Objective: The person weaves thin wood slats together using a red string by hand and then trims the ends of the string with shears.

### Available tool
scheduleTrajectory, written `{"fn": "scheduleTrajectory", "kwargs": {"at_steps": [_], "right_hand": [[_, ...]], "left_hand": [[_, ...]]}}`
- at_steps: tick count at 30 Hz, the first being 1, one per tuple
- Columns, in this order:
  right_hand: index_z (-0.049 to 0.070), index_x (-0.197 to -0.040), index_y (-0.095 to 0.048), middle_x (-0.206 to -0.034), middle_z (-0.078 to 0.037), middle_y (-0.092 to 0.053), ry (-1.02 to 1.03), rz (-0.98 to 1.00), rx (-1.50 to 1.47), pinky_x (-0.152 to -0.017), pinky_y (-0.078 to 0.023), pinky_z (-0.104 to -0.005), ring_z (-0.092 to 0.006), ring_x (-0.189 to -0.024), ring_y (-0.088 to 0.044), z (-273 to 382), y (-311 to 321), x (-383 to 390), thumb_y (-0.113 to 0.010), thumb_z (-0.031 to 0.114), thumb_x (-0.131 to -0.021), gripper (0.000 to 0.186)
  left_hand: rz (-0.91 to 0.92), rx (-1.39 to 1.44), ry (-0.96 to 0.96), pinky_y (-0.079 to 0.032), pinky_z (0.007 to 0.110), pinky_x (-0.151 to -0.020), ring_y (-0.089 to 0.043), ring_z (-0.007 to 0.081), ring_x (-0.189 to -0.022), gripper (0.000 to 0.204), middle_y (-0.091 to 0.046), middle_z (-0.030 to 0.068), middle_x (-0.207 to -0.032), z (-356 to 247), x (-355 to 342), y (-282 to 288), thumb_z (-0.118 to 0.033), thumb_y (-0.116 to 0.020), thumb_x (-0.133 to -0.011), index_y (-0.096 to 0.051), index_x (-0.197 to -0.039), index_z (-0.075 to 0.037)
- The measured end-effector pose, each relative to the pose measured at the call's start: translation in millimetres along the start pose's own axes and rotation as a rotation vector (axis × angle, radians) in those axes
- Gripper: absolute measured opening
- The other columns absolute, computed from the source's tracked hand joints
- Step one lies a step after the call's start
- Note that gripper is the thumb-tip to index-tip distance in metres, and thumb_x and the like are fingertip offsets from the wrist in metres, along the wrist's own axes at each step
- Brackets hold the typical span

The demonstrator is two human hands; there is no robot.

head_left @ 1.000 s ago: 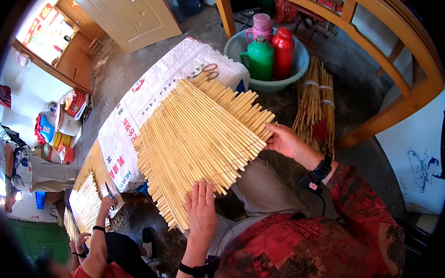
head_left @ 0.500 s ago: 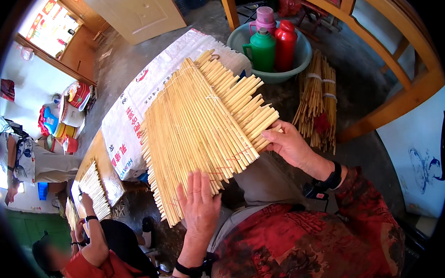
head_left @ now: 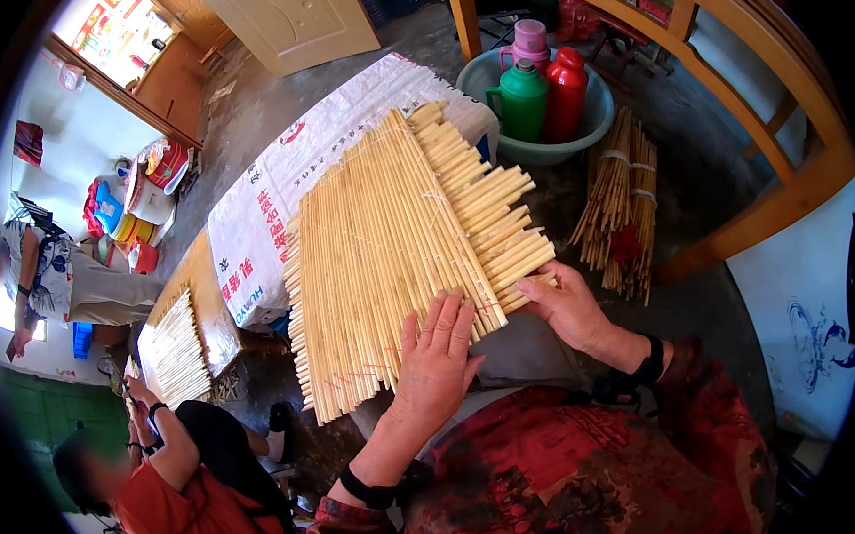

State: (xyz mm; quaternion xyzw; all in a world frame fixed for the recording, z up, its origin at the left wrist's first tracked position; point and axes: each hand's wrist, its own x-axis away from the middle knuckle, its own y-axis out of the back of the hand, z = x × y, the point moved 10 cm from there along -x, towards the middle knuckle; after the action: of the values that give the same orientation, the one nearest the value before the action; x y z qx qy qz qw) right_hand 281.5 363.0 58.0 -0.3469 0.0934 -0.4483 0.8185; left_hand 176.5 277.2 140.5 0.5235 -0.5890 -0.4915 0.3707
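Note:
A mat of pale reed stalks (head_left: 381, 256), bound side by side with thin string, lies slanting before me and overhangs the near edge of the covered table. A second layer of stalks (head_left: 482, 198) juts unevenly from beneath its right side. My left hand (head_left: 438, 362) rests flat on the near right part of the mat, fingers stretched out. At the right corner my right hand (head_left: 569, 311) grips the protruding stalk ends, thumb on top; its other fingers are partly hidden. Red thread (head_left: 353, 375) crosses the stalks near the mat's near edge.
A white printed sack (head_left: 250, 223) covers the table. Beyond stands a basin (head_left: 544, 153) with green, red and pink thermos flasks. Tied stalk bundles (head_left: 627, 208) lie beside a wooden chair (head_left: 729, 259). At left, a seated co-worker (head_left: 185, 475) sits near another stalk mat (head_left: 175, 352); another person stands behind.
My left hand has slid right across the mat, past the red thread and closer to my right hand. My right hand keeps its hold. The co-worker's hand has drawn away from the other mat.

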Motion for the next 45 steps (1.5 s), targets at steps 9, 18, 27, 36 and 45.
{"fn": "scheduleTrajectory", "kwargs": {"at_steps": [9, 18, 27, 36, 45], "right_hand": [[-0.003, -0.116, -0.049, -0.114, -0.011, -0.058, -0.117, -0.078, 0.012, -0.088, -0.051, -0.0328, -0.0184, -0.103, -0.059, -23, 22, 2, -0.055, 0.013, -0.093, 0.030], [-0.004, -0.113, -0.049, -0.106, -0.015, -0.060, -0.251, -0.048, 0.034, -0.075, -0.055, -0.0348, -0.0225, -0.091, -0.064, -34, 36, -20, -0.056, 0.020, -0.093, 0.032], [-0.003, -0.113, -0.049, -0.102, -0.015, -0.062, -0.285, -0.013, 0.081, -0.073, -0.055, -0.0354, -0.0227, -0.087, -0.065, -32, 34, -24, -0.053, 0.020, -0.094, 0.030], [-0.004, -0.110, -0.051, -0.098, -0.016, -0.063, -0.328, -0.003, 0.064, -0.073, -0.055, -0.0344, -0.0237, -0.085, -0.066, -30, 30, -24, -0.054, 0.021, -0.093, 0.030], [-0.002, -0.125, -0.041, -0.113, -0.017, -0.058, -0.082, 0.220, 0.130, -0.080, -0.052, -0.0349, -0.0243, -0.096, -0.062, 17, -16, -16, -0.059, 0.016, -0.089, 0.044]], "left_hand": [[0.000, -0.133, 0.038, -0.028, 0.051, -0.104, -0.035, 0.0296, -0.132, 0.072, -0.036, 0.0131, -0.143, 8, -18, -31, -0.011, -0.068, -0.071, -0.036, -0.136, -0.004], [-0.034, -0.270, 0.006, -0.034, 0.049, -0.101, -0.044, 0.0290, -0.125, 0.045, -0.045, 0.0135, -0.136, 18, -44, -47, -0.012, -0.047, -0.085, -0.045, -0.130, -0.004], [-0.069, -0.321, 0.021, -0.037, 0.051, -0.098, -0.046, 0.0308, -0.123, 0.044, -0.048, 0.0157, -0.132, 17, -54, -42, -0.014, -0.049, -0.084, -0.048, -0.127, -0.003], [-0.078, -0.328, -0.016, -0.038, 0.055, -0.096, -0.045, 0.0353, -0.122, 0.045, -0.047, 0.0187, -0.131, 20, -52, -43, -0.017, -0.048, -0.085, -0.046, -0.128, -0.002], [-0.187, -0.215, 0.001, -0.036, 0.053, -0.099, -0.044, 0.0368, -0.124, 0.049, -0.044, 0.0210, -0.134, 11, -35, 14, -0.011, -0.050, -0.083, -0.042, -0.130, 0.002]]}}
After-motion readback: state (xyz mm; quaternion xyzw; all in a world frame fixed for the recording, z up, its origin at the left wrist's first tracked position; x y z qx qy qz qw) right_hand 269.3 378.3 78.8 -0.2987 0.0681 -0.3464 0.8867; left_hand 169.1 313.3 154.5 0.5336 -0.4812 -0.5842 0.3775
